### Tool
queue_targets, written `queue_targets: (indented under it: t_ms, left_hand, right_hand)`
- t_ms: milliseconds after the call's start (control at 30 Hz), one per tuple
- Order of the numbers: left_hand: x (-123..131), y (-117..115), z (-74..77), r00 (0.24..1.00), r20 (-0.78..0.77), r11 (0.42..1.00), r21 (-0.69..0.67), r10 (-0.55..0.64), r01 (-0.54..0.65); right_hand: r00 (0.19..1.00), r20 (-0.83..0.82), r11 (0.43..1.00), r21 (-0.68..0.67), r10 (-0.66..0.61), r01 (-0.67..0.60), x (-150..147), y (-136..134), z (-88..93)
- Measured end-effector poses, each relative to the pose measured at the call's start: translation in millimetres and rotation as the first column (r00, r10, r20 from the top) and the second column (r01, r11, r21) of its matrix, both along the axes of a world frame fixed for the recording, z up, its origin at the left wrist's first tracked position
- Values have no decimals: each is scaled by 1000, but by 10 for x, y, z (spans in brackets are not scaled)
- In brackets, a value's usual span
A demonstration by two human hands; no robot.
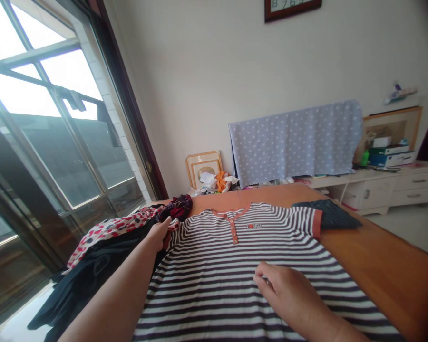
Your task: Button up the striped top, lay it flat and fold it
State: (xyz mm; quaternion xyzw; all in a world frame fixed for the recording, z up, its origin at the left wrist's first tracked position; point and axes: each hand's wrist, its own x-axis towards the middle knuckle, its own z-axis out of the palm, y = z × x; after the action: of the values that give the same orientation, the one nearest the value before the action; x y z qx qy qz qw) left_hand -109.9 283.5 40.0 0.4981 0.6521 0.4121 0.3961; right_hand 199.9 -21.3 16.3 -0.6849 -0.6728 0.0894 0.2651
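Observation:
A black-and-white striped short-sleeved shirt (214, 270) lies spread front side up on the table, its collar at the far end. It has rust-coloured trim, a buttoned placket and a small chest badge. My left hand (161, 232) is at the sleeve on the left, closed on the cuff, with most fingers hidden; the sleeve is rucked there. My right hand (283, 285) is over the middle of the shirt, fingers loosely bent, thumb apart and nothing held. Whether it touches the cloth is unclear.
Dark clothes (92, 270) and a red-spotted white garment (107, 230) are heaped on the left. A folded dark garment (337, 216) lies on the wooden table (388, 256) at right. Behind are a cloth-covered object (292, 142), a white cabinet (410, 183) and picture frames (190, 173).

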Motion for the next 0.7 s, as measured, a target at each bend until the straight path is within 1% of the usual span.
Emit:
queue_targets:
  t_ms: [67,100,200,300,400,500,600,700]
  left_hand:
    - [-27,-22,-29,991,-115,998,17,-64,66]
    - [-40,-28,-44,982,-178,996,36,-70,77]
    - [-66,-7,-77,926,-376,993,105,-16,60]
    - [-83,39,-76,860,-508,985,164,43,47]
    - [-107,57,-45,818,-567,976,214,94,36]
    - [-133,40,-13,796,-591,969,247,127,29]
    - [-139,17,-7,794,-594,965,260,130,36]
    - [-117,3,-24,813,-567,961,275,131,37]
  right_hand:
    - [1000,-8,1000,0,2,-2,0,-6,0]
    - [1000,-12,1000,1,4,-4,0,-8,-1]
    - [1000,-18,1000,-1,11,-11,-2,-6,-5]
    - [1000,-19,1000,-4,11,-11,2,-1,-4]
    - [1000,-19,1000,2,6,-6,7,-7,-4]
    - [1000,-20,1000,6,14,-14,6,-18,-6]
    - [999,-22,1000,10,26,-25,4,-20,-2]
    - [999,-19,1000,6,30,-30,8,-11,8]
